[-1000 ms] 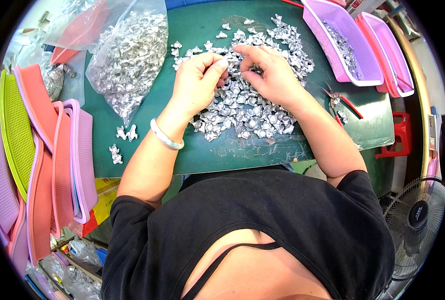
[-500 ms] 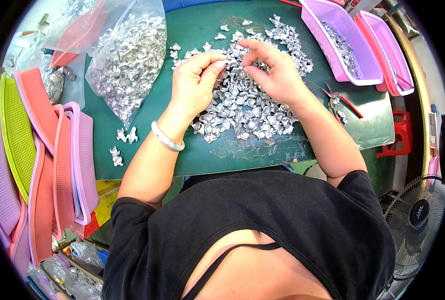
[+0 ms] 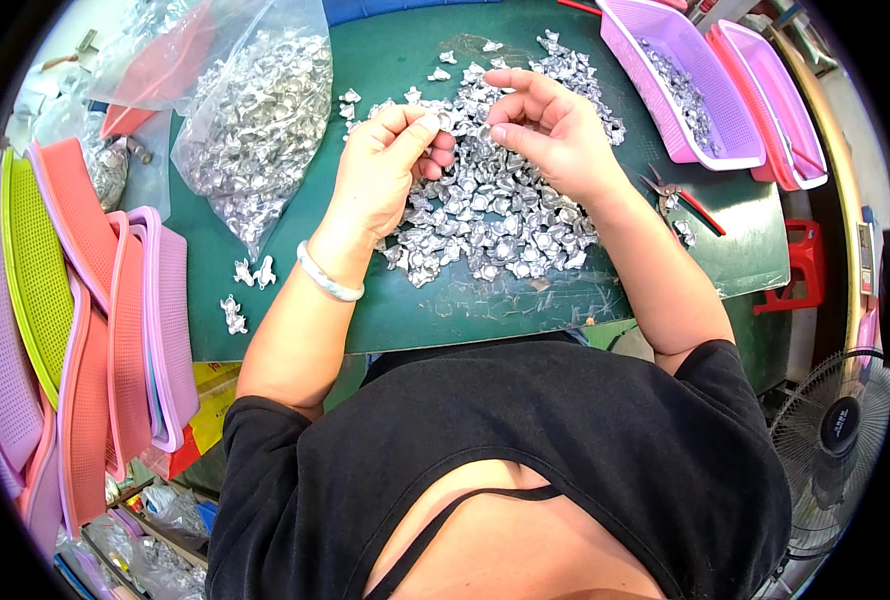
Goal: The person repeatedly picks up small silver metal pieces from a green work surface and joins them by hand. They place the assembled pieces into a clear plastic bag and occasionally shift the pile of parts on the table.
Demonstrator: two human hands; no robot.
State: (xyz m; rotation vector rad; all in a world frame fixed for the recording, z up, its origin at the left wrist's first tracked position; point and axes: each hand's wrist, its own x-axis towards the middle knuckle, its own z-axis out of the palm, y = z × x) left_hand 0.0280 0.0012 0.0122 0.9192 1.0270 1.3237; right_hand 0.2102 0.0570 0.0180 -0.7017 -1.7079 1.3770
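Over a heap of small silver metal castings (image 3: 505, 220), both of my hands are raised close together. My left hand (image 3: 390, 150) is closed, thumb and forefinger pinching a small silver casting (image 3: 443, 121); its shape is partly hidden by the fingers. A pale bangle circles that wrist. My right hand (image 3: 560, 140) is just to the right, its thumb and fingers bent but apart, with a gap between them. Silver pieces show behind its thumb tip, and I see none clearly held.
A clear plastic bag (image 3: 260, 120) full of castings lies at left. Stacked plastic baskets (image 3: 35, 260) stand beyond it. A lilac basket (image 3: 685, 90) holding castings sits at far right, near red-handled pliers (image 3: 685, 205). A fan (image 3: 835, 430) and red stool (image 3: 795, 265) are right of the table.
My left hand has turned, showing more of its fingers and the pinched casting. My right hand has shifted slightly, its thumb and forefinger still apart.
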